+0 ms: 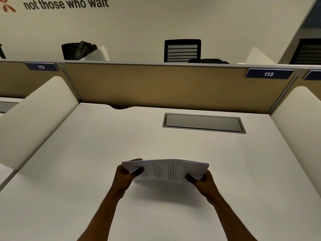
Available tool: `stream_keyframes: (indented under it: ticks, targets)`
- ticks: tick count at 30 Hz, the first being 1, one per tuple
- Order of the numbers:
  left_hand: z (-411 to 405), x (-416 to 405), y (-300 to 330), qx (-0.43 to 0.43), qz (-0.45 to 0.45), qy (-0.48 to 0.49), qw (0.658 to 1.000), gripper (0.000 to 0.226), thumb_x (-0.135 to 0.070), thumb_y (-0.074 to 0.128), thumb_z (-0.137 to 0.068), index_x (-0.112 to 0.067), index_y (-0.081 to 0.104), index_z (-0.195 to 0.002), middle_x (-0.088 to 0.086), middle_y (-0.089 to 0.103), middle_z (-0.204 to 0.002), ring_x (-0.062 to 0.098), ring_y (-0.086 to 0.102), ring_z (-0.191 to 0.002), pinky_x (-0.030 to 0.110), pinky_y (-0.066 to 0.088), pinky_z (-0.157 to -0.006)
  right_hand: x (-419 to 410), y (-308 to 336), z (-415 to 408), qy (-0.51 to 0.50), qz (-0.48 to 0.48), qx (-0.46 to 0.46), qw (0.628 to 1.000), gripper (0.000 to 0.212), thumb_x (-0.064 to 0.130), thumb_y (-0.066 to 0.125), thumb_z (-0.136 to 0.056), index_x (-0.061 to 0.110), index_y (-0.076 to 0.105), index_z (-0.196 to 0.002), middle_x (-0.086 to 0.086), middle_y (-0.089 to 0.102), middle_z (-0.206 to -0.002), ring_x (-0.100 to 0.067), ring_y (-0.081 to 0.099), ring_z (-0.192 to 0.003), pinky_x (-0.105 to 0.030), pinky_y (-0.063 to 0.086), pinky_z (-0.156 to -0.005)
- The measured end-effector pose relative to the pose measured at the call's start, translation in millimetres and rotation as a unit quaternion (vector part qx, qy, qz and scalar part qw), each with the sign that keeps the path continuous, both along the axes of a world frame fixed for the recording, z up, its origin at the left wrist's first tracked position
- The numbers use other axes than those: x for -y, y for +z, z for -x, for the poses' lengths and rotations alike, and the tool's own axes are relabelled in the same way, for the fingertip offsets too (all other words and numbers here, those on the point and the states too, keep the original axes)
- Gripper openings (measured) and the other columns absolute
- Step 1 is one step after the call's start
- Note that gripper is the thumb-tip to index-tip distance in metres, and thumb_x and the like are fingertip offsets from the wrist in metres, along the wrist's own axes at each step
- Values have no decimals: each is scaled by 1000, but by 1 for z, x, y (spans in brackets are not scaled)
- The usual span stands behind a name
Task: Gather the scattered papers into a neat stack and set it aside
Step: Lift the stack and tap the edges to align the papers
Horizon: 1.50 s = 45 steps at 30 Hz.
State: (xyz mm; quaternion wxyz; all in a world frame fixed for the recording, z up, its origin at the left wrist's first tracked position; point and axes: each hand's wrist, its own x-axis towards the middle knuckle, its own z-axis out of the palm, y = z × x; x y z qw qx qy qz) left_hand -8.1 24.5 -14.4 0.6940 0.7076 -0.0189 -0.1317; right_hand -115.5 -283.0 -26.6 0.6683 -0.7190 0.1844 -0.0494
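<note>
The stack of papers point(167, 170) is held above the tabletop point(86, 145), toward its near edge at centre. The left hand point(125, 173) grips the stack's left end; the right hand point(201, 181) grips its right end, thumbs on top. The sheets bow slightly upward, edges roughly aligned.

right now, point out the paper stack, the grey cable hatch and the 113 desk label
paper stack point(166, 171), head view, middle of the printed top sheet
grey cable hatch point(203, 122), head view, centre of its lid
113 desk label point(268, 74), head view, on the number
</note>
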Motion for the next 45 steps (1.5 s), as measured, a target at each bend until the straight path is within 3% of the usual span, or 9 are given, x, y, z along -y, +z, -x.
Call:
stream_keyframes:
  ticks: [7, 11, 19, 25, 30, 33, 37, 41, 45]
  targets:
    - [-2, 4, 1, -18, 3, 38, 999, 29, -18, 86, -71, -16, 77, -99, 8, 78, -95, 25, 73, -91, 26, 58, -69, -2, 2, -3, -12, -7, -1, 1000, 23, 18, 78, -82, 38, 72, -92, 13, 77, -89, -8, 72, -86, -19, 57, -64]
    - [-3, 5, 8, 2, 9, 48, 999, 29, -27, 85, -66, -20, 78, -94, 5, 79, -92, 16, 74, -83, 25, 58, -66, 2, 8, -5, -13, -10, 19, 1000, 20, 24, 77, -79, 38, 74, -93, 9, 77, -93, -7, 72, -85, -19, 58, -65]
    - [4, 8, -11, -11, -59, 27, 998, 25, -12, 80, -82, -19, 73, -104, 4, 77, -98, 27, 71, -97, 26, 56, -70, 0, -7, -2, -17, 13, -4, 1000, 25, 15, 75, -84, 31, 68, -101, 3, 75, -98, -15, 71, -91, -19, 58, -66]
    - [5, 8, -1, -2, -49, 37, 998, 25, -25, 81, -71, -34, 75, -94, -1, 78, -92, 19, 72, -87, 24, 59, -65, 6, 2, -7, -19, 28, 2, 999, 28, 17, 75, -84, 42, 68, -94, 14, 75, -91, -5, 72, -84, -16, 57, -64]
    - [7, 8, -9, -26, -82, 19, 996, 22, -17, 80, -82, -29, 72, -99, 4, 77, -95, 27, 71, -95, 37, 61, -77, 5, -12, -5, -2, 28, -25, 999, 23, 16, 74, -86, 28, 67, -105, 2, 74, -101, -17, 70, -93, -28, 60, -77]
    - [5, 9, -12, -35, -95, 23, 995, 22, -18, 80, -83, -21, 72, -102, 5, 76, -98, 28, 71, -97, 34, 60, -75, 4, -16, -3, -3, 39, -35, 999, 25, 16, 73, -86, 19, 67, -110, 0, 73, -101, -20, 69, -95, -27, 59, -76]
    - [3, 6, -6, -35, -107, 27, 993, 35, -26, 83, -79, -10, 73, -109, 5, 78, -100, 25, 73, -98, 33, 62, -76, 9, -3, -6, 15, 81, -25, 996, 15, 17, 71, -88, 26, 68, -100, 2, 73, -96, -19, 70, -91, -27, 61, -72]
    - [-1, 0, 13, 5, -91, 51, 995, 45, -32, 83, -78, -26, 68, -119, -2, 76, -107, 21, 73, -100, 36, 59, -81, 23, 18, -12, 25, 150, -20, 988, 18, 18, 73, -86, 35, 69, -81, 7, 73, -84, -15, 70, -80, -33, 58, -68]
    - [-12, 3, 47, 74, -164, 115, 977, 81, -38, 86, -73, -35, 46, -144, -5, 64, -129, 13, 63, -114, 33, 53, -90, 36, 35, -20, 49, 198, -13, 979, 7, 17, 71, -87, 13, 73, -81, -6, 74, -81, -28, 70, -76, -44, 57, -68]
